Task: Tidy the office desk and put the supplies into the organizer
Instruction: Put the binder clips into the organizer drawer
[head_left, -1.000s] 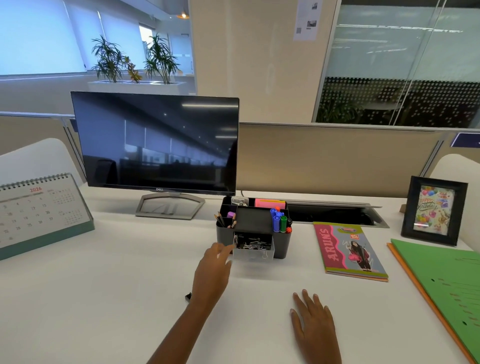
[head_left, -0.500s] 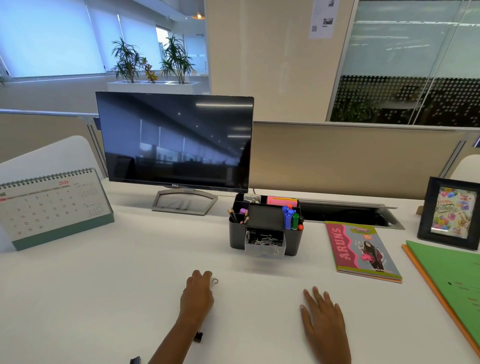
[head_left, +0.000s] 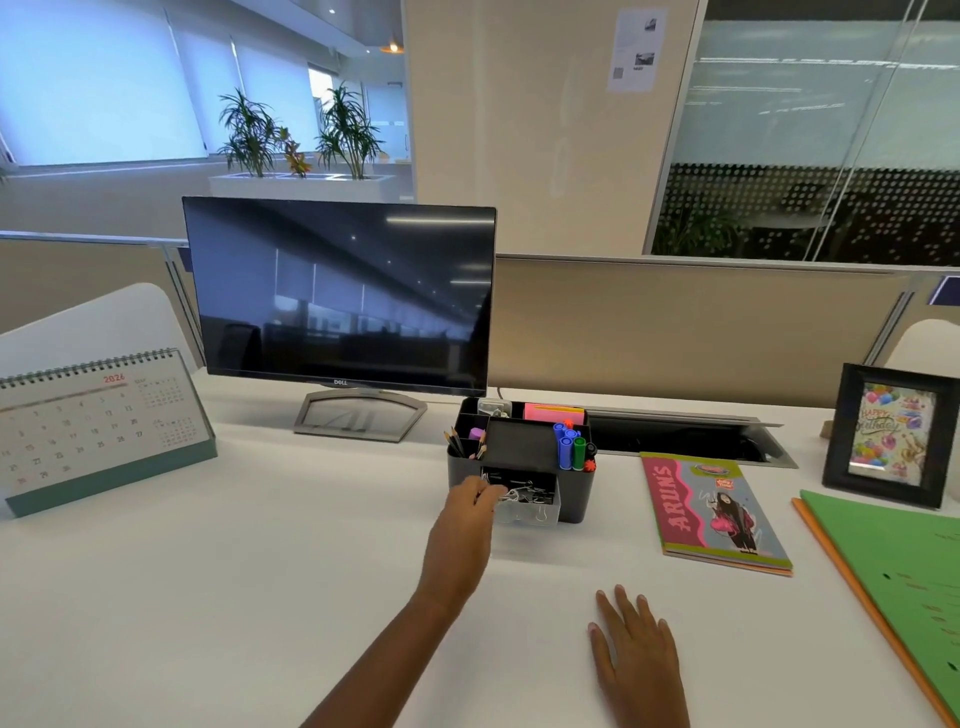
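Note:
A dark grey desk organizer (head_left: 575, 499) stands in front of the monitor. It holds pencils (head_left: 457, 441), markers (head_left: 570, 446), pink sticky notes (head_left: 551, 412), and a clear front drawer (head_left: 540, 512) full of binder clips. My left hand (head_left: 467, 519) reaches to the drawer's left edge, fingertips pinched together over it, with a small silver paper clip (head_left: 509, 496) at the fingertips. My right hand (head_left: 636, 654) lies flat on the white desk (head_left: 260, 597) with fingers spread, holding nothing.
A Dell monitor (head_left: 337, 296) stands behind the organizer. A desk calendar (head_left: 98, 426) is at the left. A pink book (head_left: 714, 512), green and orange folders (head_left: 904, 582) and a black photo frame (head_left: 893, 434) are at the right. A cable slot (head_left: 685, 441) runs behind the book.
My left hand went from the organizer down to a paper clip on the desk, then forward again to the clear drawer. My right hand stayed flat. The view shifted slightly.

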